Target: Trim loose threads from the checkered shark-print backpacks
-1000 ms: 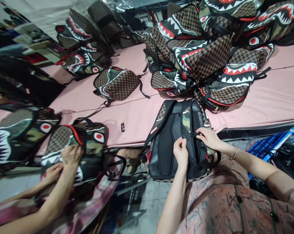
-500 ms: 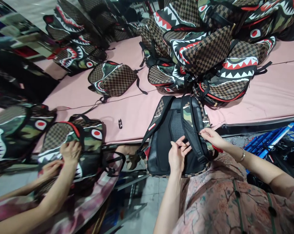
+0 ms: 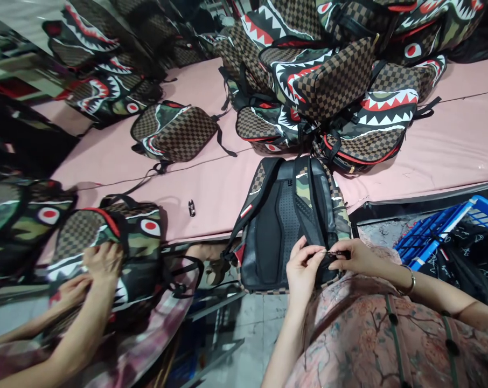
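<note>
A black-backed backpack (image 3: pixel 264 231) with brown checks and camouflage at its edges lies back side up, partly over the table edge, in front of my body. Over its lower right, by the shoulder strap (image 3: pixel 304 207), my two hands almost meet. My left hand (image 3: pixel 302 269) pinches with thumb and forefinger; whatever is between them is too small to make out. Closed round a small dark tool (image 3: pixel 337 253), which looks like thread snips, my right hand (image 3: pixel 353 257) points its tip at the left fingertips.
More shark-mouth backpacks (image 3: pixel 320 81) are piled at the back of the pink table (image 3: pixel 195 188). Small black snips (image 3: pixel 192 208) lie left of my backpack. At left, a co-worker's hands (image 3: pixel 102 261) work on another backpack (image 3: pixel 143 258). A blue crate (image 3: pixel 441 231) stands at right.
My right hand has moved down and left along the strap, toward my body. My left hand's spread fingers have closed into a pinch beside it. The view has shifted slightly right.
</note>
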`<action>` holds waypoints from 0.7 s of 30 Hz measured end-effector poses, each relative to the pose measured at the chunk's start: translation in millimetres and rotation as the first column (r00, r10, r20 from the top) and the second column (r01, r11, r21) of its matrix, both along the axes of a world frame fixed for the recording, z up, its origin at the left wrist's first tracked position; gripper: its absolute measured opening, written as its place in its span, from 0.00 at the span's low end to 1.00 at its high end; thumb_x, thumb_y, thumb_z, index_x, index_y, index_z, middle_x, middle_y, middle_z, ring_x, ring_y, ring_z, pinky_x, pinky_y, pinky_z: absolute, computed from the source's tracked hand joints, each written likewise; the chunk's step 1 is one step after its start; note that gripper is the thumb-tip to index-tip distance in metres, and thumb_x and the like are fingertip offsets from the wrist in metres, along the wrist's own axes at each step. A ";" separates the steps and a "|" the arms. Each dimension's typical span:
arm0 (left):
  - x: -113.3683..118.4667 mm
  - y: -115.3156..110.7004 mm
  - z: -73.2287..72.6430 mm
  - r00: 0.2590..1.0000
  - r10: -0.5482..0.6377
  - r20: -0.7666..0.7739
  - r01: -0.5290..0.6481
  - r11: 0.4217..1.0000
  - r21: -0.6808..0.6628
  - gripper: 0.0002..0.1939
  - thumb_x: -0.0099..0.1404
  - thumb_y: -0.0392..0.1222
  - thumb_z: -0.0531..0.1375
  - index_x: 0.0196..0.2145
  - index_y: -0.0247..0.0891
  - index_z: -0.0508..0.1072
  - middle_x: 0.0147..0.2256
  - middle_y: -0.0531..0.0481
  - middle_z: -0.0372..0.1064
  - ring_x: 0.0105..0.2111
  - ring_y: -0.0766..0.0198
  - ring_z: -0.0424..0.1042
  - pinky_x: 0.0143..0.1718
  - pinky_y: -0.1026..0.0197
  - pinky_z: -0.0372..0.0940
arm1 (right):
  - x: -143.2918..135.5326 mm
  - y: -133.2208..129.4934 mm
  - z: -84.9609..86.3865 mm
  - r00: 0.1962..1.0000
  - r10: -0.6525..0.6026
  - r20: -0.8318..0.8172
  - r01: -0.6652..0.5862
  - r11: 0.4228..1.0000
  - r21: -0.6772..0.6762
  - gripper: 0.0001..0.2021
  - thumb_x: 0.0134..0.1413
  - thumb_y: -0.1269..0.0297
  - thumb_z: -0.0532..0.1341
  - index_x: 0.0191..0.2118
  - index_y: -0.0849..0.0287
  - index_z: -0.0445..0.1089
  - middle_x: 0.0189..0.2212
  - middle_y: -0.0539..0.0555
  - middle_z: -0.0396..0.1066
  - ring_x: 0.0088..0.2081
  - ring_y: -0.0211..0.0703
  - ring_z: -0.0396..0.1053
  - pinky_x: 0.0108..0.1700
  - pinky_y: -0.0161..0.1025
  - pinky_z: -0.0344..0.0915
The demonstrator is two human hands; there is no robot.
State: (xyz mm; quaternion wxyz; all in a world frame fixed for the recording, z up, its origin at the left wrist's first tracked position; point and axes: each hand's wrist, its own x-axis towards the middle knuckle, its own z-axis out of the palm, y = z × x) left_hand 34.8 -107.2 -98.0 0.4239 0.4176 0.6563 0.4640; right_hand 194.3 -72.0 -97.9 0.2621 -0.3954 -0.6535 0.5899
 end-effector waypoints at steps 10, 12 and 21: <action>7.7 -4.5 -0.7 0.977 0.212 -0.006 -0.209 0.970 0.128 0.08 0.55 0.44 0.59 0.23 0.37 0.70 0.32 0.48 0.72 0.49 0.55 0.65 0.51 0.54 0.54 | 20.7 35.2 29.1 0.909 -0.022 0.416 -0.257 0.757 0.601 0.12 0.59 0.57 0.52 0.39 0.61 0.65 0.32 0.54 0.68 0.34 0.40 0.65 0.36 0.35 0.58; 9.2 -3.9 1.9 0.978 0.208 -0.030 -0.201 0.969 0.144 0.08 0.55 0.43 0.58 0.23 0.37 0.70 0.31 0.49 0.71 0.48 0.55 0.65 0.51 0.54 0.55 | 19.6 40.9 40.1 0.849 0.005 0.528 -0.387 0.686 0.617 0.12 0.59 0.58 0.52 0.38 0.61 0.66 0.31 0.54 0.68 0.33 0.41 0.64 0.34 0.35 0.56; 11.1 -2.0 -5.3 0.975 0.218 0.036 -0.221 0.969 0.108 0.10 0.54 0.45 0.60 0.22 0.37 0.68 0.31 0.49 0.70 0.45 0.58 0.66 0.47 0.58 0.58 | 12.5 49.8 59.9 0.726 0.050 0.686 -0.594 0.547 0.589 0.07 0.56 0.64 0.55 0.31 0.60 0.67 0.26 0.52 0.68 0.28 0.39 0.63 0.29 0.35 0.50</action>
